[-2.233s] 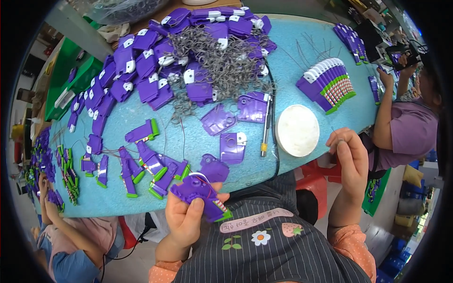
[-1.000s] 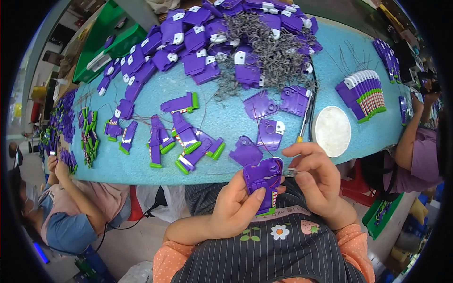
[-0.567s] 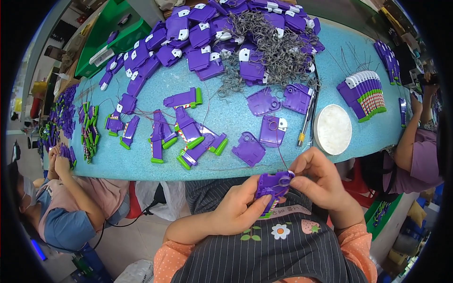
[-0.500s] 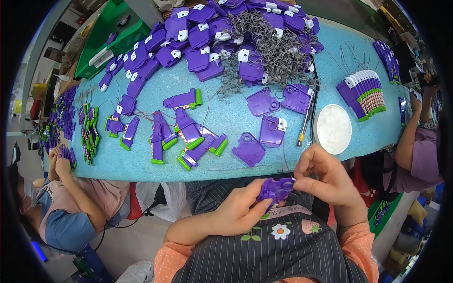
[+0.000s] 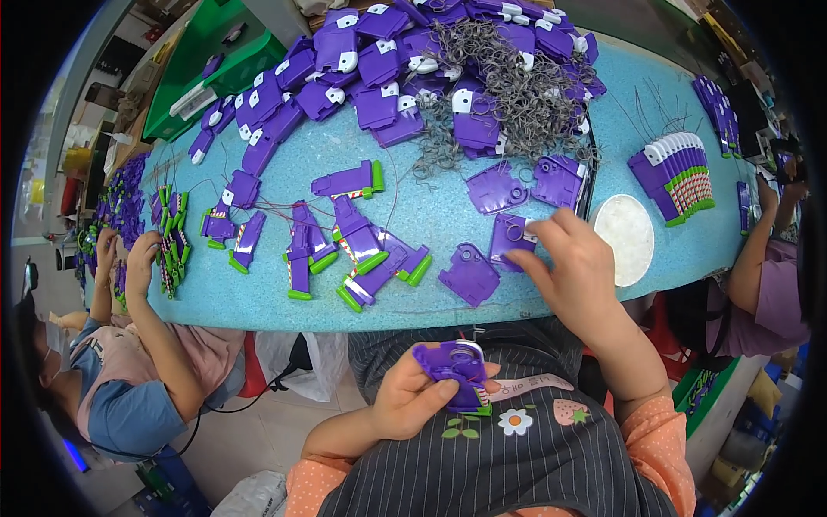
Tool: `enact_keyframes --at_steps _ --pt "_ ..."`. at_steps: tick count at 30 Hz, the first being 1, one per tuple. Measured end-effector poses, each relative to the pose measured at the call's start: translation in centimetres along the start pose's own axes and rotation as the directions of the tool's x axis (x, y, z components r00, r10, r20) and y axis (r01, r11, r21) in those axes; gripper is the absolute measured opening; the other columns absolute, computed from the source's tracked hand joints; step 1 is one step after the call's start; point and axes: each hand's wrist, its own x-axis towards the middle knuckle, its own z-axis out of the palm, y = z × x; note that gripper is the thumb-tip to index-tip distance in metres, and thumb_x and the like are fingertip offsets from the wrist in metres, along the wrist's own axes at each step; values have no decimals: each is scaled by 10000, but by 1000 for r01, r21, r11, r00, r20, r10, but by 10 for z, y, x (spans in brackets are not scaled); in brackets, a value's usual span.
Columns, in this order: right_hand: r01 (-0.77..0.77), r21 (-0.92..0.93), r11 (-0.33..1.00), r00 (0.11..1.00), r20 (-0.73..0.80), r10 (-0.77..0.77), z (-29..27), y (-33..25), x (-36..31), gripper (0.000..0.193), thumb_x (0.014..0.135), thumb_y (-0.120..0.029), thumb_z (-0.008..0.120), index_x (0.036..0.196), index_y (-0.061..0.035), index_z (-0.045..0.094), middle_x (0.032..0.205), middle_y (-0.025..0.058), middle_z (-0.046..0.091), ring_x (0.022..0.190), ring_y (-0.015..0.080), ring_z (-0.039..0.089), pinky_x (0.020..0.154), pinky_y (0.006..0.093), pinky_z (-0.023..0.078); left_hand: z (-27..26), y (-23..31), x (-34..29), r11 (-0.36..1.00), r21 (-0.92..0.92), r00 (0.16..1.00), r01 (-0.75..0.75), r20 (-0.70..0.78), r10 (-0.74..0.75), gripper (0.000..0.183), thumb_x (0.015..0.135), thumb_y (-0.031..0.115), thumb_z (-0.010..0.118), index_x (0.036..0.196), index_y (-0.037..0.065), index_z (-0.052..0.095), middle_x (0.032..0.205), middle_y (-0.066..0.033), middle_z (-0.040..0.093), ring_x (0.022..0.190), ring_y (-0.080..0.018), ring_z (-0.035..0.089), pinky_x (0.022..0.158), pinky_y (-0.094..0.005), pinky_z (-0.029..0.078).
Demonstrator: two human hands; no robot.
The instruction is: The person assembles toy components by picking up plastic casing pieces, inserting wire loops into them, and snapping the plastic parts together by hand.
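In front of my apron, my left hand (image 5: 412,392) is closed around a purple plastic wing part (image 5: 452,360) with a white corner and a green, red-striped lower end. The inside of that part faces up, and a thin wire stands out of its top. My right hand (image 5: 575,265) reaches over the table's front area, thumb and forefinger apart at the right side of a purple shell half (image 5: 506,245) with a grey coil on it. Whether the fingertips touch it, I cannot tell. Other purple shell halves (image 5: 470,276) lie close by, inner sides up.
A pile of purple shells (image 5: 379,65) and a tangle of grey coils (image 5: 525,86) fill the back. Wired wing parts (image 5: 353,228) lie left of centre. To the right are a white round dish (image 5: 624,241) and a fanned stack (image 5: 676,177). Co-workers sit on both sides.
My right hand has left the part in my left hand and moved up and forward to a shell half on the table. My left hand has shifted slightly left and down, turning its part.
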Motion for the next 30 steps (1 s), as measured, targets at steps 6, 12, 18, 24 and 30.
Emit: enact_keyframes --at_steps 6,12,18,24,30 --pt "34 44 998 999 -8 -34 18 -2 23 165 737 -131 688 819 -29 587 760 114 539 673 295 577 568 382 459 4 -5 4 1000 -8 999 -8 -45 7 366 961 61 382 1306 1 278 1276 -250 464 1137 -321 526 954 -420 437" --pt "3 37 999 999 -42 -1 3 1 14 408 658 -195 748 980 -3 587 889 124 548 794 299 573 633 380 485 10 -7 4 1000 -12 995 6 -99 -7 376 958 55 384 1314 -4 276 1270 -246 472 1129 -308 534 956 -410 437" --pt "94 -48 994 991 104 -89 4 6 4 446 627 -175 770 964 -8 529 914 115 543 828 297 567 654 375 485 16 -8 14 990 -70 972 125 -191 -136 417 945 18 386 1338 -4 249 1246 -217 490 1099 -272 554 942 -384 452" --pt "-404 753 519 905 413 104 -34 -3 -33 234 800 -28 637 1020 -14 556 882 76 578 707 116 564 555 263 456 14 -13 16 987 -21 963 159 -216 -159 509 878 -97 413 1346 14 245 1262 -186 471 1178 -267 497 956 -407 448" --pt "-416 795 441 853 509 -113 -5 -8 -39 283 818 -15 614 1102 -17 618 1128 110 542 763 93 566 581 195 454 12 -9 28 974 62 968 219 -139 -209 550 835 -142 377 1343 11 234 1280 -142 443 1190 -250 487 995 -362 425"
